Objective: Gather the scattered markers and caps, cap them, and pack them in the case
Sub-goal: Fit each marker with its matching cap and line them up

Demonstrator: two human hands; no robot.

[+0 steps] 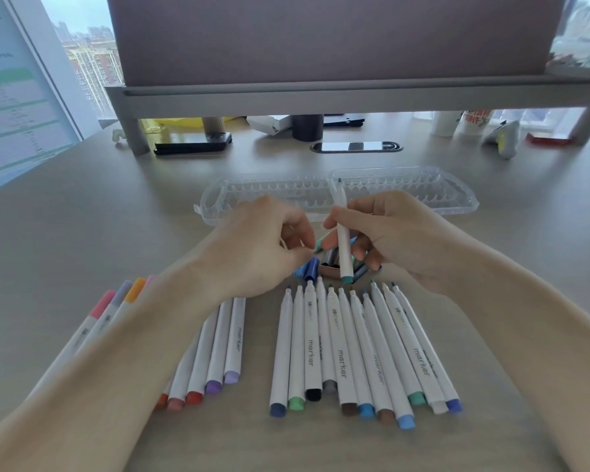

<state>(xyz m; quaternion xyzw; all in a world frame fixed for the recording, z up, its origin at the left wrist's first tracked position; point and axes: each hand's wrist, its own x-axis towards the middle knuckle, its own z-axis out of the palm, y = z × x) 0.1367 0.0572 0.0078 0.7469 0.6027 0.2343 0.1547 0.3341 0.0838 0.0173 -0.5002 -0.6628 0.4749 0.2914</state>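
Observation:
My right hand [392,233] grips an uncapped white marker [342,233], tip pointing away, teal end toward me. My left hand [263,247] hovers beside it with fingers curled; whether it holds a cap I cannot tell. Below both hands lies a small pile of loose caps [324,265], blue, grey and pink among them. A row of several uncapped white markers [355,349] lies in front of me. More markers [218,349] lie partly under my left forearm, and capped markers [116,301] with pink, lilac and orange caps lie left. The clear plastic case [406,189] lies open behind my hands.
A grey monitor stand [286,97] spans the back of the desk. Under it sit a black phone [191,144], a dark cup [307,127] and a white cup [445,122]. A red object [547,139] lies back right. A monitor screen [11,107] stands at left.

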